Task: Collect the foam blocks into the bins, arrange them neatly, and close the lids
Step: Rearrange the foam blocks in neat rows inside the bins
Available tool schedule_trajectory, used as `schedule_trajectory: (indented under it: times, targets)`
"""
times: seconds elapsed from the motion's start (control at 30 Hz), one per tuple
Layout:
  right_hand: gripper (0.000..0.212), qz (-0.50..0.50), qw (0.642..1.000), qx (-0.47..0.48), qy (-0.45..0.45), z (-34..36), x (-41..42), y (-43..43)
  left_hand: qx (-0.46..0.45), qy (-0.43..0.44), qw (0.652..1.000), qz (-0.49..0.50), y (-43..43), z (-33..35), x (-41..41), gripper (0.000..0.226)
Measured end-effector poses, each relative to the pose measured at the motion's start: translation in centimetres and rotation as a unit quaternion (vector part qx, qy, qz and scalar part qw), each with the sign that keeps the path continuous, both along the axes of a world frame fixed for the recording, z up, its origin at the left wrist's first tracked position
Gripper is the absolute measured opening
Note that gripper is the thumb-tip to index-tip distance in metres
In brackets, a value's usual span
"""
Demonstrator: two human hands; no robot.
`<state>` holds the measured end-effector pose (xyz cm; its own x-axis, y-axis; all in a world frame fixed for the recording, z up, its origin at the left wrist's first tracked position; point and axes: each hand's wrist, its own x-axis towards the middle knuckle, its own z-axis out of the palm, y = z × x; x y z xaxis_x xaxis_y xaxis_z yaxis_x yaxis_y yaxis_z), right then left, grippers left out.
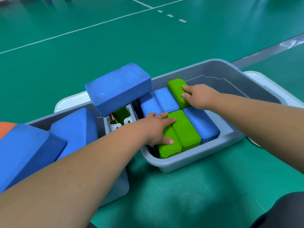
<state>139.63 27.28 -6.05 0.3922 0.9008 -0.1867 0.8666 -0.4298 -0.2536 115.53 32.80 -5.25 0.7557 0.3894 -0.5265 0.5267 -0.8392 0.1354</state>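
Two grey bins on the green floor [164, 38]. Right bin [189, 162] is approx half full w/ foam blocks packed in rows, blue and green. Left hand [156, 129] is spread flat, fingers straight, pressing on the near green blocks [185, 130]. Right hand [200, 96] sits on the far green block [176, 88], finger + thumb on top; can't tell if it's actually gripping. Left bin [118, 186] is piled w/ blue blocks, and a big blue block [118, 88] sits tilted on top. Both lids are off, and a white lid [263, 81] lies behind the right bin.
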Motion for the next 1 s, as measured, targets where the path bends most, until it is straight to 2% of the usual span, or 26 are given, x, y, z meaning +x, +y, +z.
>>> schedule_trajectory:
  times: [0.27,0.4,0.57,0.67,0.73,0.87,0.93,1.0]
  targets:
    - [0.060,-0.001,0.999,-0.012,0.035,-2.4,0.9,0.2,0.003,-0.014,1.000,-0.017,0.7,-0.1,0.1,0.096]
    - [0.061,-0.004,0.999,-0.018,0.042,-2.1,1.0,0.6,0.004,0.009,1.000,-0.027,0.7,0.2,0.2,0.090]
    - [0.059,-0.025,0.995,-0.082,-0.044,-1.3,-0.1,1.3,-0.002,-0.011,1.000,-0.028,1.0,0.3,-0.2,0.081]
    - [0.036,-0.006,0.985,-0.121,-0.120,1.0,-2.2,1.6,-0.009,-0.033,0.999,-0.022,1.2,0.4,-0.9,0.077]
    - [0.030,0.006,0.989,-0.098,-0.111,3.2,-3.8,2.4,0.013,-0.050,0.998,-0.038,1.3,0.6,-1.3,0.069]
    - [0.029,-0.034,0.999,0.018,-0.009,5.0,-6.2,4.2,0.067,-0.119,0.990,-0.021,2.1,2.0,-2.0,0.038]
    - [0.025,-0.079,0.992,0.093,0.031,4.1,-7.3,4.0,0.081,-0.158,0.984,0.017,2.6,2.9,-2.6,0.034]
    - [0.027,-0.085,0.989,0.112,0.040,3.3,-7.9,3.9,0.101,-0.191,0.976,0.040,3.1,3.6,-3.2,0.032]
